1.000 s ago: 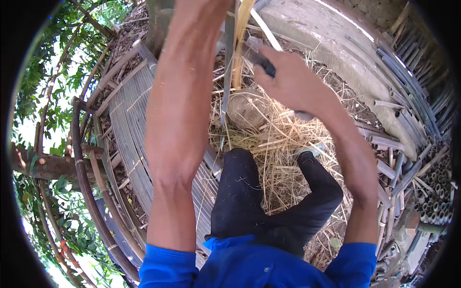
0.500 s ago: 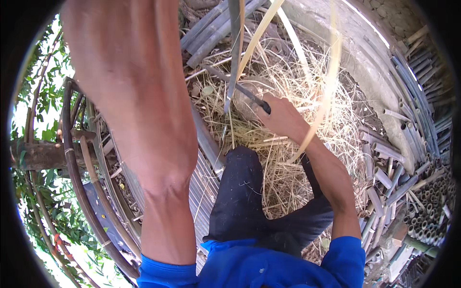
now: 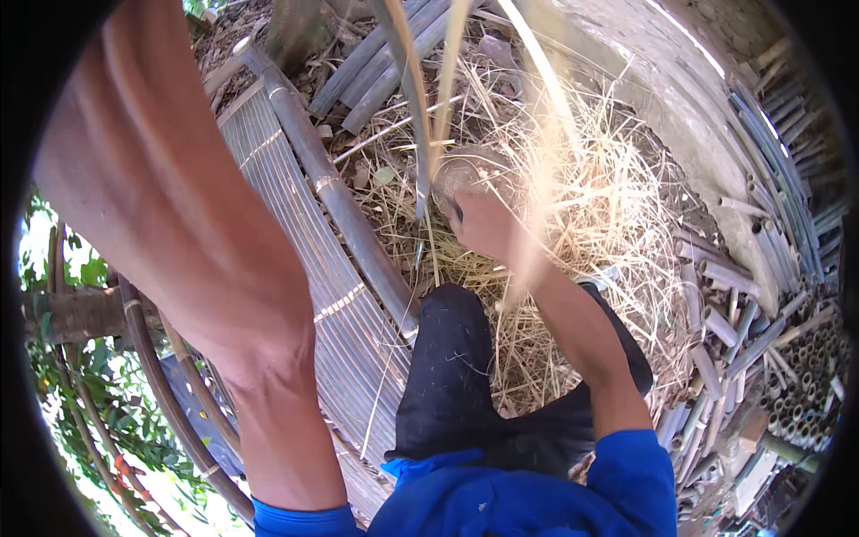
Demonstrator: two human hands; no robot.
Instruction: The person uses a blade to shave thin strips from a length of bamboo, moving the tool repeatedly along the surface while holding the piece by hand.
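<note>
My right hand (image 3: 488,230) is closed round the dark handle of a knife (image 3: 458,211), low over the straw-like heap. The knife's blade is mostly lost behind a bamboo strip and in blur. A split bamboo strip (image 3: 413,89), grey-green on one face, hangs from the top edge past my knuckles. Paler thin strips (image 3: 546,76) peel away beside it, one smeared by motion across my right wrist. My raised left forearm (image 3: 197,215) runs up past the upper left edge, so my left hand is out of sight.
Pale bamboo shavings (image 3: 599,197) cover the ground round my dark-trousered knees. A slatted bamboo bench (image 3: 309,215) with a thick pole (image 3: 335,197) lies to the left. Grey bamboo lengths (image 3: 380,67) rest beyond. Cut tubes (image 3: 796,394) are stacked at right beside a low concrete ledge (image 3: 689,134).
My right hand and the knife have moved left and slightly toward me. My left arm has swung left, uncovering more of the bench. The pale strips have shifted.
</note>
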